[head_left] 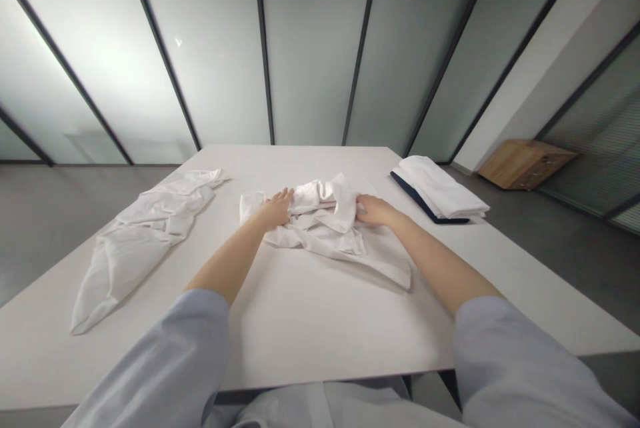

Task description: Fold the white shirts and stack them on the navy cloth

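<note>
- A crumpled white cloth point(320, 231) lay bunched in a loose heap straight ahead of my fingers, between my two hands, with one fold standing up beside my right hand.
- My left hand point(275, 209) lay palm-down on the heap, its fingers point(283, 197) relaxed and slightly spread, not clenched.
- My right hand point(376, 211) pressed against the fold, its fingers point(362, 209) at the cloth's edge; I could not tell whether they were gripping it.
- A white tabletop point(325, 328) lay beneath the heap, below my fingers.
- Pale blue sleeves point(165, 361) covered my arms behind my hands.
- A long, twisted white cloth point(140, 241) lay well left of my left fingers.
- A neatly folded white stack with a navy edge point(440, 188) sat beyond and right of my right fingers.
- A low wooden cabinet point(525, 165) stood on the grey floor, far beyond my right fingers.
</note>
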A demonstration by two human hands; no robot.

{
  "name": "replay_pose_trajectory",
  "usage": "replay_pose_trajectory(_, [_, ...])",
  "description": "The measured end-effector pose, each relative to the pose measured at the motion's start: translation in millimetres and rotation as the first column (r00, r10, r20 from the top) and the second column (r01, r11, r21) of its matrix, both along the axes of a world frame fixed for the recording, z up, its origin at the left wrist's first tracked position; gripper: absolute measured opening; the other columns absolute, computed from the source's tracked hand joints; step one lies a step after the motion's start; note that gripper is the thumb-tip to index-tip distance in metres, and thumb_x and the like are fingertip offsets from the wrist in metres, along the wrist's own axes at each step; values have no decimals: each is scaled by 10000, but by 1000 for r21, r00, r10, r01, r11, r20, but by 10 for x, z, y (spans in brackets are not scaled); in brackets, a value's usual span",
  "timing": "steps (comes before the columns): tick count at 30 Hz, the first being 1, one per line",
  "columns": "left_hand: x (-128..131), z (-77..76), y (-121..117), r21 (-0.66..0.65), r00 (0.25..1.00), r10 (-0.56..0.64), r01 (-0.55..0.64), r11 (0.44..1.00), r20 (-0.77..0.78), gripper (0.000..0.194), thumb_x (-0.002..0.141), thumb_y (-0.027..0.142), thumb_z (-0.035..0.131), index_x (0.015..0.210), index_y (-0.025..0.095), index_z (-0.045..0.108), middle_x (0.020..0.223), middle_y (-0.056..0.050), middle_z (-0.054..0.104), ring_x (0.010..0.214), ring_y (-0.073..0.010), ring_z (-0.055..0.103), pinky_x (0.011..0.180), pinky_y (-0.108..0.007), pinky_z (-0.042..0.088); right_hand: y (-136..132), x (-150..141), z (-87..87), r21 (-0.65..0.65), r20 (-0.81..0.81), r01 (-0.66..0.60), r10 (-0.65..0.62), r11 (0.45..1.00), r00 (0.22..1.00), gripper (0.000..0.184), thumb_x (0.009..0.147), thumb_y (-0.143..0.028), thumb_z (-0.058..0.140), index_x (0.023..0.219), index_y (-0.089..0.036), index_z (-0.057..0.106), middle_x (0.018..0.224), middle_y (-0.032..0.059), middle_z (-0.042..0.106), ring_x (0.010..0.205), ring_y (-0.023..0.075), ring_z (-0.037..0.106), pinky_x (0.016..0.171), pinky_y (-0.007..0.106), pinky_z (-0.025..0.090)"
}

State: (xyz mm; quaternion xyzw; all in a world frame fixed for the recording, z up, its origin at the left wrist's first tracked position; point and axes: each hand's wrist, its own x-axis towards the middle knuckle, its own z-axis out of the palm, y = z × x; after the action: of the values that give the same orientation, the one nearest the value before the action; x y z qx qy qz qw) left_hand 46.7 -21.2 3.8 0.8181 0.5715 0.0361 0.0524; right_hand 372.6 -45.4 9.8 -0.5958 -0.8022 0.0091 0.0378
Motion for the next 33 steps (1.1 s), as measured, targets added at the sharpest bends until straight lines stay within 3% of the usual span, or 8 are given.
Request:
replay_pose_trajectory(5, [-76, 56, 208, -158, 972, 5, 33, 987, 234, 554, 730, 245, 584, 1282, 197, 578, 1200, -85, 676, 1111, -269, 613, 912, -308, 474, 61, -32, -272, 1, -205, -32, 31, 999, 978, 577, 906, -457, 509, 1413, -191, 437, 1399, 119, 525, 1228, 273, 528, 984, 349, 415])
replay_pose_trajectory(8, [-203, 101, 312, -239, 847, 276, -183, 954, 454, 223, 768, 273, 581, 917, 172, 714, 917, -56, 743, 906, -251, 680, 752, -275, 513, 38, -55, -323, 3, -116, 101, -100, 995, 988, 687, 916, -507, 476, 1476, -139, 326, 1499, 180, 378, 1330, 297, 422, 1025, 380, 384])
replay_pose_trajectory(11, [-390, 131, 382, -251, 570, 566, -537, 805, 596, 250, 848, 238, 495, 951, 105, 679, 867, -115, 717, 835, -258, 683, 682, -316, 520, -41, -79, -292, -40, 5, 176, -176, 984, 984, 678, 938, -527, 399, 1460, -97, 355, 1484, 221, 380, 1317, 312, 437, 1006, 394, 397])
replay_pose_trajectory(15, [-603, 160, 354, -12, 415, 563, -797, 603, 715, 406, 877, 158, 435, 1251, 10, 488, 1214, -223, 587, 1173, -292, 554, 917, -390, 472, -146, -118, -138, -100, 158, 274, -257, 956, 953, 559, 940, -533, 361, 1236, -139, 624, 1215, 214, 628, 1105, 327, 608, 881, 414, 458])
replay_pose_trajectory(17, [-606, 182, 282, 123, 465, 490, -806, 579, 738, 478, 843, 171, 514, 1299, 45, 447, 1328, -203, 512, 1286, -280, 448, 1034, -386, 389, -132, -120, -29, -111, 208, 291, -264, 950, 942, 513, 897, -542, 456, 1125, -152, 698, 1137, 212, 667, 1075, 351, 619, 870, 433, 455])
replay_pose_trajectory(21, [-359, 222, 39, 274, 804, 288, -477, 835, 520, 253, 859, 218, 492, 1075, 168, 613, 1101, -96, 657, 1080, -227, 588, 959, -334, 430, 28, -81, 120, -129, 170, 142, -119, 982, 978, 496, 817, -532, 600, 1180, -204, 682, 1195, 156, 662, 1105, 344, 602, 922, 428, 440])
replay_pose_trajectory(24, [-72, 213, -219, 74, 950, 157, -183, 980, 271, 303, 885, 401, 472, 995, 184, 651, 974, -83, 699, 940, -236, 640, 834, -325, 472, 141, -69, 49, -13, 65, -70, 70, 997, 995, 608, 855, -538, 554, 1371, -217, 527, 1419, 113, 507, 1292, 295, 465, 1048, 391, 360])
replay_pose_trajectory(33, [291, 121, -570, 66, 977, -24, 38, 997, -210, 633, 812, 670, 487, 1223, 194, 556, 1258, -137, 598, 1152, -304, 551, 1012, -444, 351, 174, -185, -379, -54, 33, 172, -171, 984, 985, 709, 918, -647, 306, 1484, -221, 350, 1570, 112, 263, 1417, 322, 252, 1114, 491, 238])
